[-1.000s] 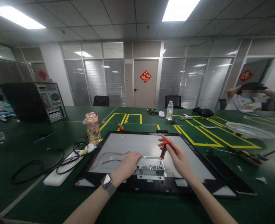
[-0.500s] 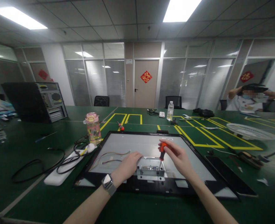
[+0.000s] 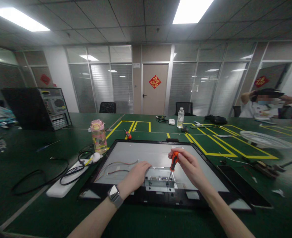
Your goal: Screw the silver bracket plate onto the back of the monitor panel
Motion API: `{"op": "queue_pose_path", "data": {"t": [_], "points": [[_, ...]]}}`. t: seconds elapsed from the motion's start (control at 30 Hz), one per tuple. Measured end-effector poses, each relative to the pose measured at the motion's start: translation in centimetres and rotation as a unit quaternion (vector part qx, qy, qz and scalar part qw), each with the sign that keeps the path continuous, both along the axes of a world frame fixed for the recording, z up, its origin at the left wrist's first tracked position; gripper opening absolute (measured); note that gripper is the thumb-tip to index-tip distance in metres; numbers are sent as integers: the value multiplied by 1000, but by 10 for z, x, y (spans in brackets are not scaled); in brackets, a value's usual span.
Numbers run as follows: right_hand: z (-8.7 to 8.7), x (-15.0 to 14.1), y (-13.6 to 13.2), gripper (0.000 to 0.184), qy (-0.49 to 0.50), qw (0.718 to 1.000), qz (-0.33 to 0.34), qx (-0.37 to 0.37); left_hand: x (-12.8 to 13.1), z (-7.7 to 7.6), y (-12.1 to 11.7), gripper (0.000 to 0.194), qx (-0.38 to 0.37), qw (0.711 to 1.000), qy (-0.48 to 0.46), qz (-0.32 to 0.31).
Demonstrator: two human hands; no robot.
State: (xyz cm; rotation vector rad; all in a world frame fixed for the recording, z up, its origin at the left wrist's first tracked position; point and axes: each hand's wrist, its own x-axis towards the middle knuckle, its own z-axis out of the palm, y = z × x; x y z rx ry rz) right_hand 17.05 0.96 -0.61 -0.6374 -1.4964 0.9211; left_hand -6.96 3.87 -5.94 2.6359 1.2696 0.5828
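Observation:
A screwdriver (image 3: pixel 174 161) with an orange and black handle is in my right hand (image 3: pixel 189 162), pinched near the top of the handle. Its shaft leans slightly, and the tip reaches the right end of a silver metal bracket (image 3: pixel 160 189) with connectors along it. My left hand (image 3: pixel 137 175) is closed over the left side of this bracket; its fingertips are partly hidden. Under both hands lies a display panel (image 3: pixel 141 150), back side up, with a black frame and thin loose wires on its left part.
Left of the panel are a power strip (image 3: pixel 64 185) with black cables, a pink-lidded bottle (image 3: pixel 98 138) and a computer case (image 3: pixel 34 107). A second red screwdriver (image 3: pixel 128 134) lies behind it. On the right are a black flat part (image 3: pixel 245 185) and a white oval frame (image 3: pixel 265 140). Someone sits far right.
My right hand has shifted its fingers around the screwdriver handle, whose tilt has changed slightly. The tip stays at the bracket. My left hand and the panel have not moved.

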Motion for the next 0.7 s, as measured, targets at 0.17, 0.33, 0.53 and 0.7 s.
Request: {"op": "queue_pose_path", "data": {"t": [0.17, 0.33, 0.53, 0.7], "points": [[-2, -1, 0, 17, -6, 1000, -8, 10, 1, 1, -1, 53, -3, 1000, 5, 3], [2, -2, -2, 22, -4, 1000, 3, -5, 0, 3, -1, 55, -5, 1000, 1, 1], [1, 1, -1, 19, -13, 1000, -14, 5, 0, 1, -1, 53, -11, 1000, -4, 4], [-2, 0, 1, 23, 6, 1000, 1, -10, 0, 1, -1, 53, -9, 1000, -11, 1]]}}
